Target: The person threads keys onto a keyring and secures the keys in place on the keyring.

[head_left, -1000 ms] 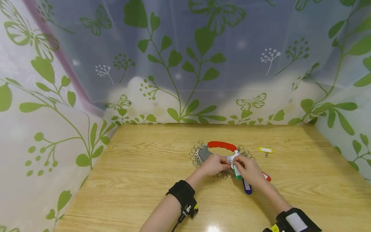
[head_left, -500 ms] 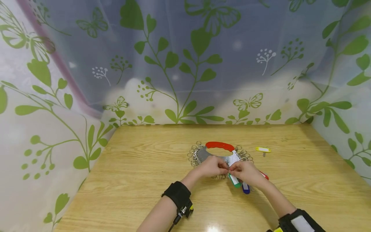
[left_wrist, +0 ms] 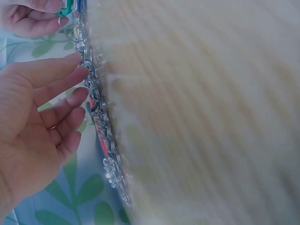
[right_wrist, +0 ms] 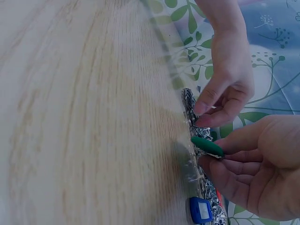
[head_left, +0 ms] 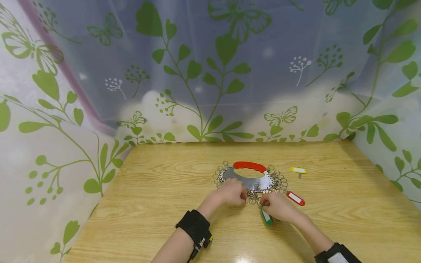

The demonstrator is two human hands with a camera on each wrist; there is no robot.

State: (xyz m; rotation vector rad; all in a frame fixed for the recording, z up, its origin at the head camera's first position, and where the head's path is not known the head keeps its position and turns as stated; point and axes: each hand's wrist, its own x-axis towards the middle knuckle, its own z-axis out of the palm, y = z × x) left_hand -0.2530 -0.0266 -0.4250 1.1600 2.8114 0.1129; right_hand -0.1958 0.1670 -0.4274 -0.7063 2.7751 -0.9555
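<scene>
My right hand (head_left: pixel 279 206) pinches a green key tag (head_left: pixel 266 216) near its ring end, just in front of a grey metal plate (head_left: pixel 246 181). The plate has a red grip (head_left: pixel 250 166) and a fringe of key rings (head_left: pixel 279 181) with clasps. Beside the front rings, my left hand (head_left: pixel 231 191) has loosely bent fingers with nothing between them, as the left wrist view shows. A blue key tag (right_wrist: pixel 200 210) lies by the rings in the right wrist view; in the head view my right hand hides it.
A red key tag (head_left: pixel 295 198) lies right of the plate. Further back is a yellow key tag (head_left: pixel 298 170) with a small key (head_left: pixel 299 175). The wooden table (head_left: pixel 158 208) meets a leaf-patterned curtain (head_left: pixel 197 91) at the back and sides.
My hands were together at the green tag's ring; now they are apart. The left hand has shifted left, while the right has drawn the green tag nearer to me, covering the blue tag.
</scene>
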